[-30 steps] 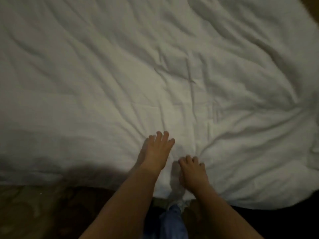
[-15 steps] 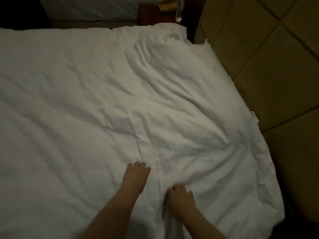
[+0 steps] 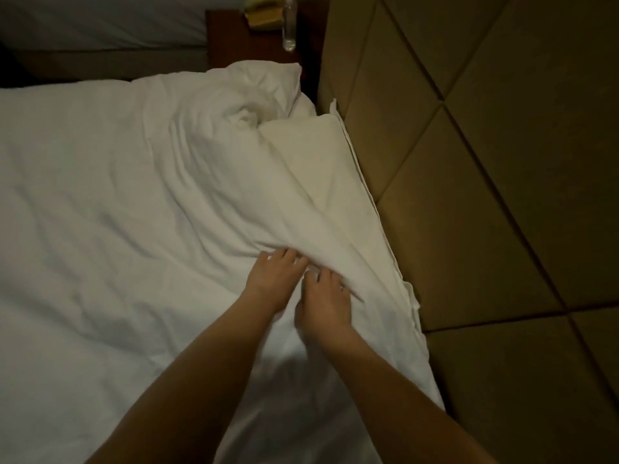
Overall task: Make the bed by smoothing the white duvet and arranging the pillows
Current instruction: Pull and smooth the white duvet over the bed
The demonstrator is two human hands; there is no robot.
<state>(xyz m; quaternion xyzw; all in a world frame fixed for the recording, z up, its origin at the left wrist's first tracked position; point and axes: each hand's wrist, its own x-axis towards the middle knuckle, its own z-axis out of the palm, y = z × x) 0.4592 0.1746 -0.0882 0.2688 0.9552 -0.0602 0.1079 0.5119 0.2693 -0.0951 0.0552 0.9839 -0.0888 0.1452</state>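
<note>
The rumpled white cotton duvet covers the bed up to its right edge. The left hand lies flat, fingers relaxed, against a raised fold; just beside it, the right hand presses the same fold with straight fingers, below the cream pillow along the tan padded headboard.

A padded tan headboard fills three o'clock; a dark wooden nightstand stands at twelve, bearing a clear bottle.

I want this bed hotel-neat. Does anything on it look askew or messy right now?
Yes. The white duvet is bunched into a twisted lump at its far corner beside the padded headboard, with long creases running down to both hands.
</note>
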